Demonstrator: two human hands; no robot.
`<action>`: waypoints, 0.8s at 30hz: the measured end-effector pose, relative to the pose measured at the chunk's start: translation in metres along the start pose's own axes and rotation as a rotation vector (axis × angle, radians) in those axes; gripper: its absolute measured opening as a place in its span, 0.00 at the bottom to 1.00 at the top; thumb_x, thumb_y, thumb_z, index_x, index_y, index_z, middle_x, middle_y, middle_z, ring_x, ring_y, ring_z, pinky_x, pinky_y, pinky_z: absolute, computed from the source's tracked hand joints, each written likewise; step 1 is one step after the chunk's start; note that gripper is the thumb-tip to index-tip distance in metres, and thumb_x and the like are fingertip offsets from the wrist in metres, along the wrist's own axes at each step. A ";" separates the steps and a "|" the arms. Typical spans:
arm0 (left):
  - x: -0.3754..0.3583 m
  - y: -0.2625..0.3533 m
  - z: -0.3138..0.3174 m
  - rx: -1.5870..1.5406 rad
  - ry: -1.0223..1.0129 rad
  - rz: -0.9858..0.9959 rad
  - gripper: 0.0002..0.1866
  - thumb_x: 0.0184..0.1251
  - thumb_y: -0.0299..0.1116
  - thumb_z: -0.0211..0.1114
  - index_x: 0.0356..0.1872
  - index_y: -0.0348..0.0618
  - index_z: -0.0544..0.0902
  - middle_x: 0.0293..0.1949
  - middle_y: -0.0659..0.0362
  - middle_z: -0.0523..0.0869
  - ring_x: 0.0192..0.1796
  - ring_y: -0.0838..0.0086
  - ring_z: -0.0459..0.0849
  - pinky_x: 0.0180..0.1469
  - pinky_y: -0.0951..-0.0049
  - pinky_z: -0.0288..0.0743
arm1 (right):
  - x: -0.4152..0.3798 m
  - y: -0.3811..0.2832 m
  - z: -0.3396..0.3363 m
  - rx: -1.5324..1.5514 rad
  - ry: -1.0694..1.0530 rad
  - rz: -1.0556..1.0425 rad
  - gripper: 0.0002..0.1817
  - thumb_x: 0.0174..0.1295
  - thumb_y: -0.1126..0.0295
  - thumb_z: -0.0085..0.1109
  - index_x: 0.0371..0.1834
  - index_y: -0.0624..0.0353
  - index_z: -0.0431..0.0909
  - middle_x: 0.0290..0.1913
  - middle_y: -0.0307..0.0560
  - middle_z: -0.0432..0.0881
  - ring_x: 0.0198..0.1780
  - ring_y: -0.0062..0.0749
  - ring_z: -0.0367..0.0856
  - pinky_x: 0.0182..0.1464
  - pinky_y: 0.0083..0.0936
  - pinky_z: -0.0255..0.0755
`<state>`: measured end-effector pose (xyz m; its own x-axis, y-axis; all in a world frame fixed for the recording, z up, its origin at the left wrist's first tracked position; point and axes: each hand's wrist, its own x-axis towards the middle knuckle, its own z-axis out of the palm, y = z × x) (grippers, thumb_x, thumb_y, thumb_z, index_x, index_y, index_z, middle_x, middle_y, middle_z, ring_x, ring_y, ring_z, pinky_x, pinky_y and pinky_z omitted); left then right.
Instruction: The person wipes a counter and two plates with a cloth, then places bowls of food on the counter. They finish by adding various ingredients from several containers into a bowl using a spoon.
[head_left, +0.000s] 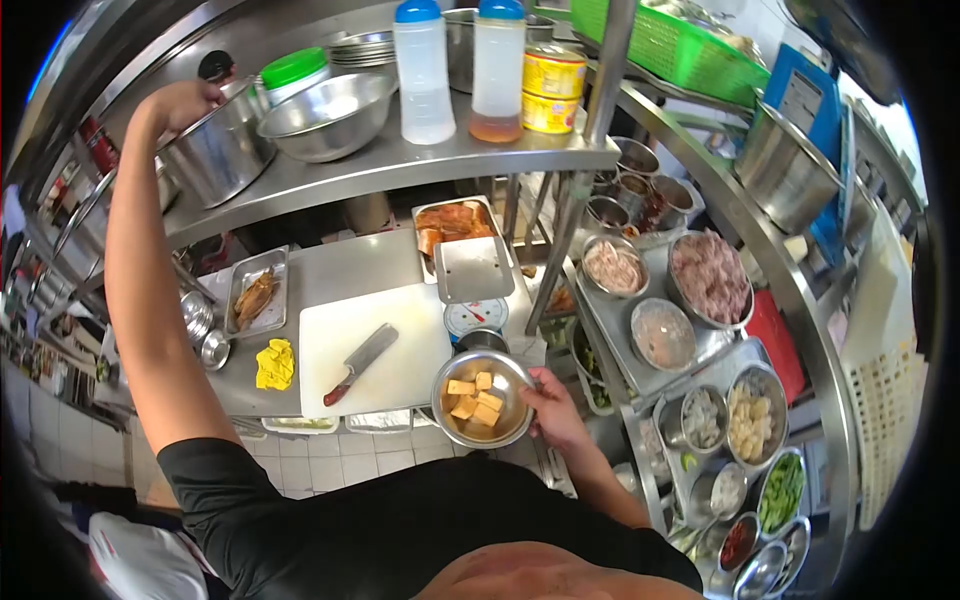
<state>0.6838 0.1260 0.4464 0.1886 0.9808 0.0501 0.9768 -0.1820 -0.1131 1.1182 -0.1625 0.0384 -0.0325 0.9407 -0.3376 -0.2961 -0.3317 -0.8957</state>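
Note:
My right hand (556,408) grips the rim of a steel bowl (440,412) from the right. Inside it lie several pale yellow-brown cubes (488,402) that look like tofu. My left arm stretches up to the shelf, where my left hand (180,108) bends over the rim of a deep steel pot (222,150). Its fingers look curled, but the pot hides their tips and anything they hold. Left of the bowl, a cleaver (368,352) with a brown handle rests on a white cutting board (420,310). A dial scale (474,316) stands just beyond the bowl.
The steel shelf (420,165) carries a wide bowl (328,118), squeeze bottles (423,75) and yellow cans (553,88). A yellow cloth (274,364) and a tray of meat (258,295) are at the left. Several bowls of ingredients, including pink meat (710,275), fill the right side.

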 end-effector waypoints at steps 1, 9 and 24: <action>0.008 -0.010 0.002 -0.090 -0.014 -0.041 0.19 0.56 0.29 0.58 0.50 0.46 0.81 0.36 0.54 0.85 0.38 0.69 0.81 0.44 0.66 0.73 | 0.004 0.000 0.002 -0.004 -0.030 0.001 0.11 0.67 0.68 0.52 0.50 0.53 0.69 0.26 0.38 0.76 0.16 0.17 0.70 0.13 0.16 0.61; -0.001 -0.005 0.012 0.022 0.021 -0.009 0.18 0.49 0.30 0.66 0.44 0.45 0.83 0.36 0.55 0.85 0.38 0.67 0.81 0.44 0.68 0.72 | 0.025 0.008 0.032 0.013 -0.248 0.059 0.10 0.69 0.68 0.49 0.51 0.53 0.68 0.29 0.36 0.76 0.19 0.15 0.71 0.14 0.15 0.60; -0.052 -0.060 -0.008 -1.208 0.410 0.323 0.08 0.64 0.25 0.61 0.44 0.43 0.81 0.39 0.63 0.83 0.34 0.83 0.82 0.32 0.89 0.76 | 0.074 -0.030 0.188 -0.064 -0.318 -0.022 0.09 0.69 0.70 0.49 0.50 0.54 0.68 0.25 0.37 0.75 0.15 0.19 0.69 0.12 0.18 0.60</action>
<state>0.6165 0.0849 0.4583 0.2370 0.8281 0.5080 0.3167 -0.5602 0.7655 0.9451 -0.0693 0.0949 -0.3266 0.9193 -0.2195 -0.2395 -0.3051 -0.9217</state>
